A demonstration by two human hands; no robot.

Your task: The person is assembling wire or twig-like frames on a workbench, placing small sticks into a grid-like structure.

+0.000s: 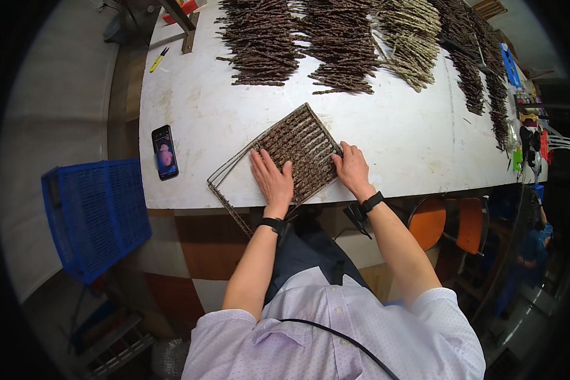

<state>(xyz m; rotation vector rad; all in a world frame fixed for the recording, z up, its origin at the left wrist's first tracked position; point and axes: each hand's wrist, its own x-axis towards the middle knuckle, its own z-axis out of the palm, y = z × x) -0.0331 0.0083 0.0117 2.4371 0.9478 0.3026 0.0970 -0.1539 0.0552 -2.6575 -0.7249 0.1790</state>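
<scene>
A rectangular wire frame filled with rows of dark brown braided strands, a woven panel (305, 140), lies slanted at the table's front edge. Its bare wire part (225, 174) sticks out on the left, and one corner hangs past the edge. My left hand (274, 180) rests flat on the panel's left half, fingers stretched out and thumb apart. At the panel's right edge is my right hand (353, 170), its thumb touching the rim and its fingers extended just outside it. Both wrists wear black bands. Nothing shows inside either palm.
Bundles of dark braided strands (259, 44) and a paler bundle (411, 41) line the back of the white table (392, 139). A phone (165, 152) and yellow marker (159, 60) lie left. A blue crate (98, 215) stands beside the table, an orange chair (427, 223) at the right.
</scene>
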